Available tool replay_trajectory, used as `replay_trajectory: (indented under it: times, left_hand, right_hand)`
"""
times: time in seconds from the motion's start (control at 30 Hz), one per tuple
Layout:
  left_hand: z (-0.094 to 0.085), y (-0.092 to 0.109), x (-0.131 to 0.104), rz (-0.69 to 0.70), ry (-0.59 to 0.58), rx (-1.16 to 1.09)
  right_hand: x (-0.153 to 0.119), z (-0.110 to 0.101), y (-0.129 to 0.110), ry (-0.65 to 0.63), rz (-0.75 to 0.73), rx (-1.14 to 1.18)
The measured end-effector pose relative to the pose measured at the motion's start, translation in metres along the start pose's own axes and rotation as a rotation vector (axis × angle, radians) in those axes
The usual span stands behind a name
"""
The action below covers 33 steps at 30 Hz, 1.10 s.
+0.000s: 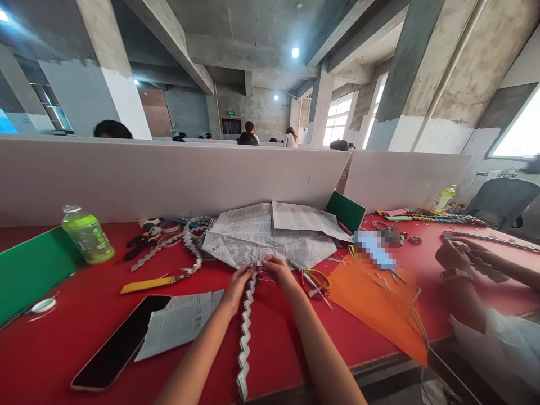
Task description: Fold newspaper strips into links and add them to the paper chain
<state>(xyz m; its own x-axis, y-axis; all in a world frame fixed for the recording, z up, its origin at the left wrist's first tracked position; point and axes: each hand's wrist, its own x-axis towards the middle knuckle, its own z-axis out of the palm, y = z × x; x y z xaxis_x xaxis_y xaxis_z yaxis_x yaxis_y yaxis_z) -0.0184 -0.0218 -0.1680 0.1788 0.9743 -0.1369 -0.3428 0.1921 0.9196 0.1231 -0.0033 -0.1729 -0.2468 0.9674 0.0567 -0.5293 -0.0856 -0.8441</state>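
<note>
A zigzag chain of folded newsprint (244, 337) hangs from my fingers down to the table's near edge. My left hand (237, 286) is closed around the chain's upper end, with the thumb and fingers pinching it. Beside it, my right hand (278, 271) pinches a small folded paper piece at the chain's top; the fingers partly hide it. Large newspaper sheets (248, 225) lie just beyond both hands. Yellow-handled scissors (318, 278) rest to the right of my right hand. A torn newspaper piece (181, 323) lies left of my left forearm, overlapping a dark phone (122, 343).
Left on the red table (189, 371) are a green-drink bottle (88, 236), a yellow strip-like object (145, 285) and another paper chain (192, 244). An orange sheet (371, 304) with a cable lies right. A co-worker's hands (458, 256) hold another chain. A white partition (169, 174) stands behind.
</note>
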Motion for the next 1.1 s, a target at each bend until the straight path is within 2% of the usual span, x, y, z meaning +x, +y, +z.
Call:
replay_trajectory:
  times: [0.17,0.37,0.77,0.87,1.1]
  left_hand:
    - [-0.001,0.0,0.001,0.028,-0.005,0.055]
    - [-0.002,-0.001,0.002,0.0,0.012,0.063]
    - [-0.004,0.002,-0.003,-0.071,-0.098,-0.021]
    - [-0.004,0.001,0.0,-0.018,-0.059,0.001]
    - [-0.006,-0.005,0.009,0.149,0.109,0.091]
  right_hand:
    - [0.0,-0.001,0.0,0.028,-0.02,0.012]
    - [0.001,0.0,0.0,0.021,-0.026,-0.001]
    - [0.002,-0.002,0.001,0.015,-0.046,-0.023]
    - [0.004,-0.003,0.003,0.01,-0.058,-0.019]
    - [0.004,-0.001,0.005,0.04,-0.043,-0.048]
